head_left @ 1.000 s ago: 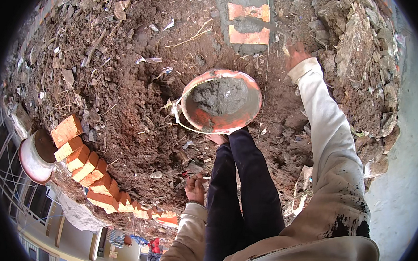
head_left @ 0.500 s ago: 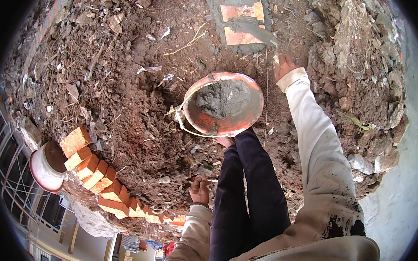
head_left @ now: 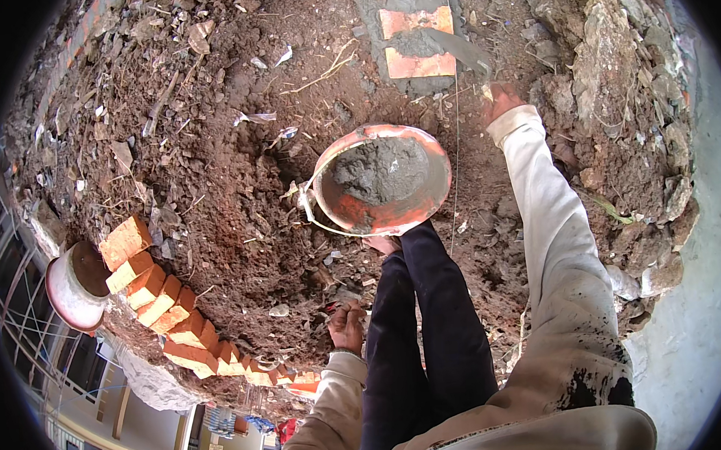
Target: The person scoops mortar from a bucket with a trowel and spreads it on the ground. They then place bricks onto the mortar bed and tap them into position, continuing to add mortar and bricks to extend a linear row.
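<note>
Right hand (head_left: 502, 103) holds the trowel (head_left: 462, 50); a low swing could snag the string (head_left: 456, 122). Left hand's (head_left: 347, 327) grip is unclear.

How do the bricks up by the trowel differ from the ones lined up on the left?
The laid bricks have grey mortar between them; the lined-up bricks look bare. The laid bricks are spaced apart, while the lined-up bricks crowd closely together. The laid bricks look paler and smeared; the lined-up bricks show a cleaner, brighter orange. Both groups are block-shaped and arranged in a row.
</note>
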`<state>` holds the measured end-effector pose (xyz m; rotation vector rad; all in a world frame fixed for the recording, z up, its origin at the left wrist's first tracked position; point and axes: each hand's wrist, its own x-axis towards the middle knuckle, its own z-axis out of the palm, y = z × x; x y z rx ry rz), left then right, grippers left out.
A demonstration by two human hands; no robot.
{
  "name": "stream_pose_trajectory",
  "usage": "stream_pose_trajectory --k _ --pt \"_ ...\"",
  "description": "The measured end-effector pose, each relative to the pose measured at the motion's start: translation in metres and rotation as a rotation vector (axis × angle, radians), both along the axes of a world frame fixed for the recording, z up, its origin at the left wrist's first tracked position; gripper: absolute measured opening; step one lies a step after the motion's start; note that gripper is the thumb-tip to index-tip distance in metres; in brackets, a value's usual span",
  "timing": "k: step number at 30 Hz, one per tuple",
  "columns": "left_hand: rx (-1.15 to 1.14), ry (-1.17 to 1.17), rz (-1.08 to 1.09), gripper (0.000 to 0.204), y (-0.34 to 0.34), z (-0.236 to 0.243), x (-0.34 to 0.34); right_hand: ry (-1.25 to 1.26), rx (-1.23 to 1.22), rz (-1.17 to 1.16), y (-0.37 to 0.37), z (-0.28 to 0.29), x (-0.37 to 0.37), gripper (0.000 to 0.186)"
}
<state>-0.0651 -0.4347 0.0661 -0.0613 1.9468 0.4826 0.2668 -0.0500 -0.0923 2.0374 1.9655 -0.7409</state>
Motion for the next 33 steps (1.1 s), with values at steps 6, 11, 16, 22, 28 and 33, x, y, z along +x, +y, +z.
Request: stream_pose_trajectory --k 6,11,16,22,28,33 --pt "0.056 -0.004 -0.001 0.018 -0.001 0.000 -0.001 -0.102 0.069 0.064 0.013 0.005 -0.003 0.046" --pt "-0.033 -0.003 -0.020 0.020 0.001 0.000 -0.003 -0.162 -0.033 0.320 -0.001 0.005 -0.002 0.050" --pt "0.094 -0.015 0.051 0.021 -0.015 -0.008 -0.002 -0.082 0.061 0.377 -0.008 0.003 0.009 0.048" --pt "0.077 -0.027 -0.014 0.019 -0.021 -0.010 -0.005 -0.097 0.007 0.392 0.002 -0.005 -0.020 0.046" --pt "-0.037 -0.001 -0.026 0.019 -0.014 -0.001 -0.007 -0.063 0.027 0.353 -0.033 0.007 0.012 0.048" --pt "0.075 -0.033 -0.006 0.017 -0.028 -0.009 -0.011 -0.206 -0.034 0.183 -0.037 0.010 0.016 0.047"
